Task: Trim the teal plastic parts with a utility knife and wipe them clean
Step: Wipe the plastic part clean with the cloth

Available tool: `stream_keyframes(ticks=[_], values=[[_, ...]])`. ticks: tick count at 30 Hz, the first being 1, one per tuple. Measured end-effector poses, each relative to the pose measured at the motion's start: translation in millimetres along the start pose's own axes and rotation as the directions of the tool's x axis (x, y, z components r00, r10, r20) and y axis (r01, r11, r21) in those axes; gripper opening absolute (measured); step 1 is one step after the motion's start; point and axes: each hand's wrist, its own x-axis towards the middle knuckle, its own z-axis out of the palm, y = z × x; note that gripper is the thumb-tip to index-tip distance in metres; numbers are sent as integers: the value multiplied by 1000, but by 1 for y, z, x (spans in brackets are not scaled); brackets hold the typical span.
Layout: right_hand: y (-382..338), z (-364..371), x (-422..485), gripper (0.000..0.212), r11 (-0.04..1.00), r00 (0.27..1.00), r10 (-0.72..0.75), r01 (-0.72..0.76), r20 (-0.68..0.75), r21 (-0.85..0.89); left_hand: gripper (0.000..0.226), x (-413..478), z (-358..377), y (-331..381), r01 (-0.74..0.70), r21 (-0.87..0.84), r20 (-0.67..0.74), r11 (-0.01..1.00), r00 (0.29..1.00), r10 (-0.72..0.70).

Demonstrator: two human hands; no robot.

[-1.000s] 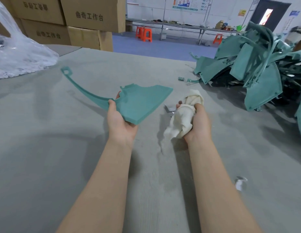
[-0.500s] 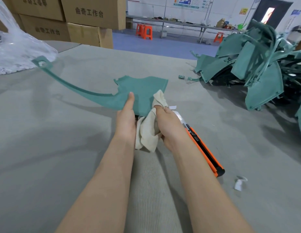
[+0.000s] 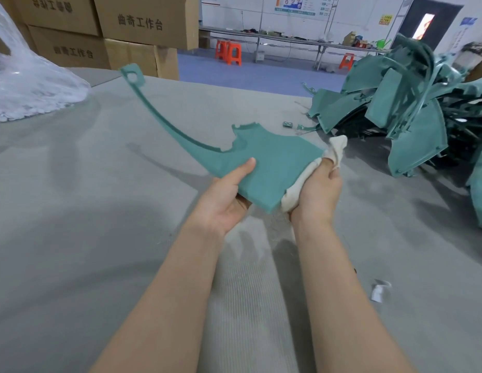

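A wide grey felt-covered worktable (image 3: 73, 211) fills the foreground. At its far left corner stand stacked brown cardboard boxes (image 3: 143, 22) printed with dark characters, and a clear crinkled plastic bag (image 3: 32, 90) lies at the left edge. Beyond the far edge runs a blue floor (image 3: 248, 74) with orange plastic stools (image 3: 229, 52) beside a long metal-legged bench (image 3: 288, 39) cluttered with small items. Behind it a white wall carries a printed poster (image 3: 296, 6). A dark doorway (image 3: 425, 22) at far right frames a bright patch of light.
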Motion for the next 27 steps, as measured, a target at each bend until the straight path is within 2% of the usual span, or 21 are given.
stream_keyframes(ticks=[3, 5, 7, 9, 11, 13, 15, 16, 18, 20, 21, 24, 26, 27], values=[[0, -9, 11, 25, 993, 991, 101, -95, -84, 75, 26, 0, 1, -2, -4, 26, -26, 1000, 1000, 5], [0, -12, 12, 30, 997, 992, 78, -76, -97, 25, 17, 1, 0, -2, -60, 21, -80, 998, 995, 62], [1, -8, 8, 32, 988, 998, -56, 54, -7, -142, 13, 4, -3, -1, -124, 66, -161, 990, 978, 133], [4, 0, -4, 28, 923, 966, -181, 232, 186, -309, 13, 5, -5, 0, -137, 162, -217, 977, 961, 171], [5, 6, -17, 22, 825, 874, -257, 421, 413, -377, 19, 5, -4, 0, -148, 227, -215, 963, 957, 197], [6, 10, -29, 23, 701, 708, -277, 611, 650, -367, 27, 4, -3, 3, -163, 184, -149, 969, 970, 191], [7, 12, -32, 32, 536, 526, -187, 763, 830, -362, 44, 2, -4, 11, -117, 112, -61, 987, 990, 124], [8, 13, -31, 39, 466, 473, -107, 801, 874, -376, 54, 1, -6, 15, -79, 79, -32, 994, 996, 81], [10, 13, -30, 45, 369, 437, -24, 840, 899, -398, 65, -1, -8, 21, -25, 14, -4, 1000, 1000, 25], [13, 13, -32, 43, 346, 440, -142, 861, 887, -372, 67, -2, -8, 23, -46, -24, 37, 999, 998, 46], [13, 12, -35, 37, 386, 468, -251, 851, 847, -356, 65, -2, -6, 24, -69, -23, 55, 997, 996, 70], [6, 7, -35, 26, 562, 658, -491, 740, 571, -370, 62, -6, -2, 23, -108, 22, 64, 994, 992, 107], [-2, 1, -26, 26, 622, 736, -542, 676, 406, -395, 53, -7, -1, 20, -191, 233, -61, 953, 976, 210], [-5, -2, -22, 25, 646, 755, -553, 655, 352, -391, 44, -7, -1, 20, -234, 391, -156, 890, 936, 315]])
